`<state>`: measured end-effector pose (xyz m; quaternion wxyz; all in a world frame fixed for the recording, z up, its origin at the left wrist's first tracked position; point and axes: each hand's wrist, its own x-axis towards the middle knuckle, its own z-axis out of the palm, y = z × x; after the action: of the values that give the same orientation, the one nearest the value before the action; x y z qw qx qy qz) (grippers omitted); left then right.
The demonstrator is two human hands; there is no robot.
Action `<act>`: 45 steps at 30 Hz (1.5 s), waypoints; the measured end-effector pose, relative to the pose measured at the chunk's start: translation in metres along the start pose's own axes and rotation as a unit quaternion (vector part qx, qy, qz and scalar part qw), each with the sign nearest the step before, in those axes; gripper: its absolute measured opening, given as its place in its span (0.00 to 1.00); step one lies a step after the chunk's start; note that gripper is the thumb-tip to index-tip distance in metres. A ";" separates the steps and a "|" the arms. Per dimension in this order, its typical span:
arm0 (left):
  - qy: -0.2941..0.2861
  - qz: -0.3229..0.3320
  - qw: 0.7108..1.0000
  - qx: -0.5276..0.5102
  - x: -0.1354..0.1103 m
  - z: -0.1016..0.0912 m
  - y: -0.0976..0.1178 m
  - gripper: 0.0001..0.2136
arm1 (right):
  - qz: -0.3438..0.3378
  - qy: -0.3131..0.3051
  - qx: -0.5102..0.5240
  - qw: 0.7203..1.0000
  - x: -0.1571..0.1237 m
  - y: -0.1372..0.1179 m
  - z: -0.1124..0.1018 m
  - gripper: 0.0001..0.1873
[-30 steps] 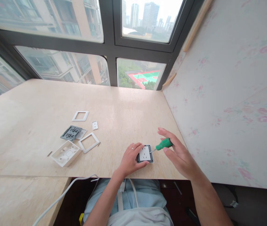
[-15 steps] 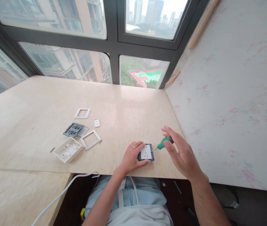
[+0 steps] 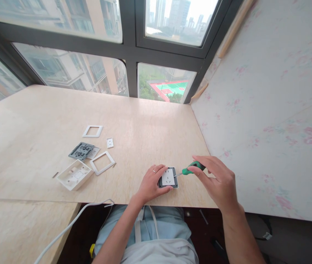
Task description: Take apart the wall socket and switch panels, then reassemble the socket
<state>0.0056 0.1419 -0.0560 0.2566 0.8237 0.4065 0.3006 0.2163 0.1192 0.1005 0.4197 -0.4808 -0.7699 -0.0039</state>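
Note:
My left hand [image 3: 151, 183] grips a small wall socket [image 3: 168, 178], white face in a grey frame, and holds it flat on the wooden table [image 3: 134, 124] near the front edge. My right hand [image 3: 218, 179] pinches a green-handled screwdriver [image 3: 191, 168] between thumb and fingers. The screwdriver's metal tip touches the right side of the socket.
Left of me on the table lie a white mounting box [image 3: 74, 176], a grey switch module [image 3: 81, 151], two white frames [image 3: 102, 162] [image 3: 92, 131], a small white insert [image 3: 109, 142] and a screw [image 3: 55, 175]. A white cable [image 3: 70, 227] hangs off the front edge. A flowered wall [image 3: 268, 110] borders the right.
My right hand has shifted its grip along the screwdriver handle, fingers closing over it from above. The left hand and socket stay put; the view moved slightly.

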 end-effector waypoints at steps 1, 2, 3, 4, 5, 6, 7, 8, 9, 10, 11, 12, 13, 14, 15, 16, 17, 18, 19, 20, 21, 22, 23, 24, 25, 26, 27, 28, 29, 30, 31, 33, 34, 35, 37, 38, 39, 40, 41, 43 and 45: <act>0.000 -0.001 1.000 -0.001 0.000 0.000 0.000 0.33 | -0.009 0.001 -0.018 1.000 0.000 0.001 0.000 0.12; 0.001 -0.001 1.000 -0.002 0.000 0.000 0.000 0.33 | -0.014 -0.001 -0.032 0.999 0.000 0.002 0.000 0.12; 0.000 -0.001 1.000 -0.002 -0.001 0.000 0.000 0.33 | -0.017 -0.004 -0.039 0.999 0.000 0.002 0.001 0.13; 0.001 -0.001 1.000 -0.003 -0.001 0.000 0.000 0.33 | -0.016 -0.010 -0.039 0.999 0.000 0.002 0.001 0.14; 0.001 0.000 1.000 -0.002 0.000 0.000 0.000 0.33 | -0.013 -0.017 -0.031 0.999 -0.001 0.002 0.001 0.16; 0.002 0.001 1.000 -0.002 0.000 0.000 0.000 0.33 | -0.005 -0.025 -0.017 1.000 -0.001 0.001 0.001 0.18; 0.003 0.001 1.000 -0.002 0.000 0.000 0.001 0.33 | 0.007 -0.033 0.001 0.999 -0.002 0.000 0.000 0.19; 0.004 0.000 1.000 -0.002 0.000 0.000 0.001 0.33 | 0.019 -0.040 0.022 0.999 -0.003 -0.001 -0.001 0.20; 0.005 -0.001 1.000 -0.001 0.000 0.000 0.001 0.33 | 0.033 -0.046 0.043 0.997 -0.004 -0.002 -0.001 0.21; 0.005 -0.002 1.000 -0.002 0.000 0.000 0.001 0.33 | 0.045 -0.051 0.064 0.996 -0.005 -0.003 -0.002 0.22; 0.004 -0.003 1.000 -0.002 0.000 0.000 0.001 0.33 | 0.053 -0.054 0.082 0.994 -0.006 -0.004 -0.003 0.22; 0.004 -0.003 1.000 -0.002 0.000 0.000 0.001 0.33 | 0.055 -0.052 0.095 0.993 -0.007 -0.004 -0.003 0.22; 0.003 -0.003 1.000 -0.002 0.000 0.000 0.000 0.33 | 0.053 -0.046 0.104 0.992 -0.008 -0.004 -0.003 0.22; 0.003 -0.002 1.000 -0.002 0.000 0.000 0.000 0.33 | 0.046 -0.038 0.108 0.992 -0.008 -0.003 -0.002 0.22; 0.003 -0.001 1.000 -0.003 0.000 0.000 0.000 0.32 | 0.032 -0.029 0.105 0.994 -0.008 -0.001 0.000 0.22; 0.002 -0.001 1.000 -0.004 0.001 0.000 0.001 0.32 | 0.014 -0.018 0.096 0.995 -0.007 0.001 0.002 0.22; 0.001 -0.002 1.000 -0.005 0.001 -0.001 0.001 0.32 | -0.005 -0.009 0.082 0.997 -0.006 0.003 0.004 0.22; 0.000 -0.004 1.000 -0.005 0.001 -0.001 0.001 0.32 | -0.023 -0.002 0.067 0.997 -0.006 0.005 0.006 0.22; -0.001 -0.006 1.000 -0.006 0.001 -0.001 0.002 0.32 | -0.036 0.000 0.053 0.998 -0.005 0.007 0.008 0.22; -0.002 -0.007 1.000 -0.006 0.001 -0.001 0.002 0.32 | -0.040 -0.002 0.045 0.998 -0.004 0.008 0.010 0.22; -0.003 -0.009 1.000 -0.006 0.001 -0.001 0.002 0.32 | -0.033 -0.010 0.046 0.998 -0.004 0.009 0.011 0.23; -0.004 -0.009 1.000 -0.007 0.001 -0.001 0.002 0.32 | -0.015 -0.025 0.058 0.998 -0.005 0.009 0.011 0.24; -0.003 -0.010 1.000 -0.008 0.000 -0.001 0.002 0.33 | 0.009 -0.045 0.078 0.996 -0.006 0.009 0.010 0.25; -0.002 -0.010 1.000 -0.008 0.000 -0.001 0.002 0.33 | 0.036 -0.069 0.103 0.992 -0.007 0.008 0.009 0.26; -0.001 -0.010 1.000 -0.009 0.000 -0.001 0.002 0.33 | 0.059 -0.095 0.128 0.985 -0.008 0.007 0.007 0.27; 0.000 -0.010 1.000 -0.009 0.000 -0.001 0.002 0.33 | 0.078 -0.121 0.150 0.978 -0.010 0.006 0.005 0.27; 0.001 -0.010 1.000 -0.009 0.000 -0.001 0.002 0.33 | 0.089 -0.144 0.164 0.972 -0.011 0.005 0.003 0.27; 0.000 -0.010 1.000 -0.009 0.000 0.000 0.002 0.33 | 0.095 -0.164 0.174 0.966 -0.012 0.004 0.001 0.27; -0.001 -0.009 1.000 -0.008 0.000 0.000 0.001 0.32 | 0.096 -0.177 0.178 0.963 -0.012 0.004 0.000 0.27; -0.001 -0.009 1.000 -0.008 0.000 0.000 0.001 0.32 | 0.093 -0.180 0.178 0.963 -0.012 0.005 -0.001 0.27; -0.001 -0.009 1.000 -0.008 0.000 0.000 0.001 0.32 | 0.084 -0.174 0.172 0.966 -0.012 0.006 -0.001 0.27; -0.002 -0.010 1.000 -0.009 0.001 0.000 0.001 0.33 | 0.054 -0.142 0.140 0.978 -0.010 0.007 0.002 0.25; -0.002 -0.010 1.000 -0.009 0.001 0.000 0.001 0.33 | 0.035 -0.119 0.116 0.986 -0.009 0.008 0.004 0.24; -0.002 -0.011 1.000 -0.009 0.001 0.000 0.002 0.33 | 0.015 -0.095 0.087 0.992 -0.008 0.008 0.006 0.23; -0.002 -0.011 1.000 -0.008 0.001 -0.001 0.002 0.33 | -0.018 -0.056 0.031 0.998 -0.005 0.009 0.010 0.22; -0.002 -0.011 1.000 -0.007 0.001 -0.001 0.003 0.33 | -0.030 -0.041 0.008 0.999 -0.005 0.008 0.012 0.21; -0.002 -0.011 1.000 -0.007 0.001 -0.001 0.003 0.32 | -0.039 -0.030 -0.012 0.999 -0.005 0.008 0.014 0.21; -0.003 -0.011 1.000 -0.006 0.001 -0.002 0.003 0.32 | -0.045 -0.024 -0.028 0.998 -0.005 0.008 0.014 0.20; -0.004 -0.012 1.000 -0.006 0.001 -0.002 0.004 0.33 | -0.045 -0.022 -0.038 0.998 -0.005 0.008 0.015 0.19; -0.005 -0.015 1.000 -0.008 0.001 -0.002 0.004 0.33 | -0.032 -0.027 -0.038 0.998 -0.007 0.007 0.014 0.18; -0.005 -0.015 1.000 -0.010 0.001 -0.002 0.004 0.33 | -0.005 -0.041 -0.007 0.999 -0.009 0.007 0.010 0.18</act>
<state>0.0067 0.1409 -0.0521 0.2717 0.8164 0.4144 0.2966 0.2163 0.1200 0.0851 0.3845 -0.4795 -0.7888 0.0080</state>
